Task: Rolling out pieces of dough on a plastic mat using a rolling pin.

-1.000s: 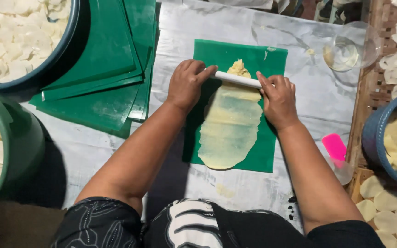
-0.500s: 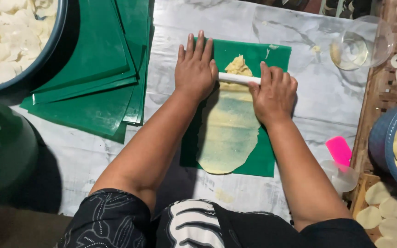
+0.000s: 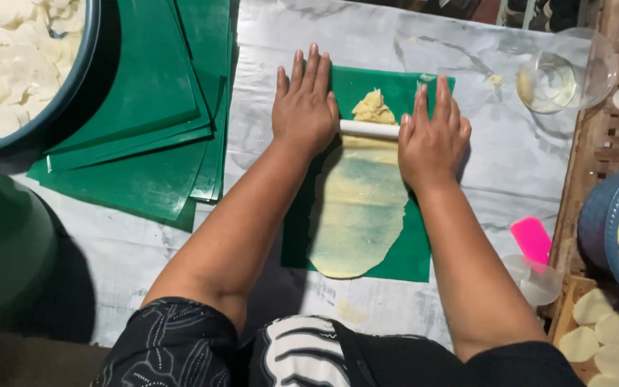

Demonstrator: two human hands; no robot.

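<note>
The person is leaning over a green mat (image 3: 424, 251) lying on the marbled table cover (image 3: 510, 179), and both palms are pressing down on a white rolling pin (image 3: 369, 129) lying crosswise near the mat's far end. The left hand (image 3: 304, 107) is lying flat on the pin's left end with its fingers stretched out straight and slightly spread — not curled around anything — and the right hand (image 3: 431, 140) is doing likewise on the right end, fingers extended forward. Only the middle stretch of the pin is showing between them. Just beyond it a lump of yellow dough (image 3: 372, 107) is sitting unflattened; on the near side a thin sheet of dough (image 3: 358, 215) is spreading down the mat toward the person. A stack of spare green mats (image 3: 145, 122) is lying to the left, a clear glass bowl (image 3: 567, 75) is sitting at the far right, and a pink scraper (image 3: 531, 240) is resting near the right forearm.
</note>
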